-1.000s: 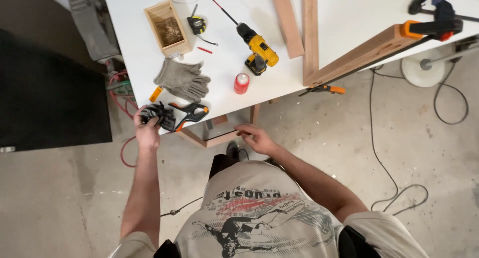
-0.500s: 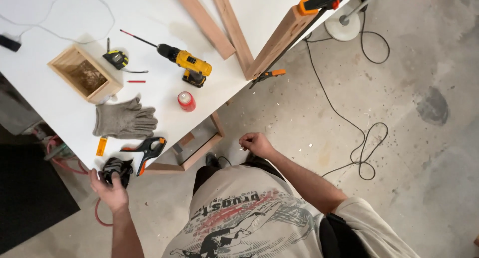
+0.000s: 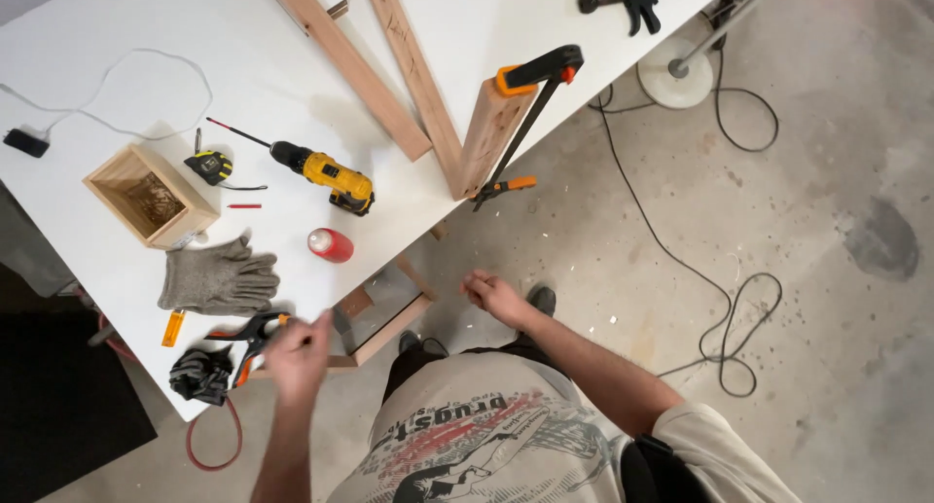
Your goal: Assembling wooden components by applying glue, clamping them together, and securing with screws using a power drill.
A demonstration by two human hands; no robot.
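- The left hand (image 3: 297, 355) is seen at the near edge of the white table (image 3: 117, 36), blurred; the fingers look curled loosely together, but whether anything is pinched between them cannot be told.
- An orange-and-black spring clamp (image 3: 255, 330) lies on the table just left of that hand, at or touching its fingertips.
- A crumpled black cloth or glove (image 3: 199, 375) is found just left of and nearer than the clamp, at the table's near corner.
- A pair of grey work gloves (image 3: 219, 279) lies flat a little farther in, and a small orange piece (image 3: 172, 328) rests near the gloves' left end.
- The right hand (image 3: 491, 294) is held over the concrete floor (image 3: 837, 347), off the table's edge, with its fingers curled into a loose fist and nothing seen in it.
- A red can (image 3: 331, 244) lies on its side right of the gloves.
- A yellow-and-black drill (image 3: 326, 174) is laid beyond the can, with a tape measure (image 3: 212, 166) and a small open wooden box (image 3: 151, 196) to its left.
- Two long wooden boards (image 3: 413, 75) are set slantwise across the far part of the table, and a thicker block at the table's edge is gripped by a black-and-orange bar clamp (image 3: 530, 94).
- Black cables (image 3: 725, 308) are looped on the floor at the right.
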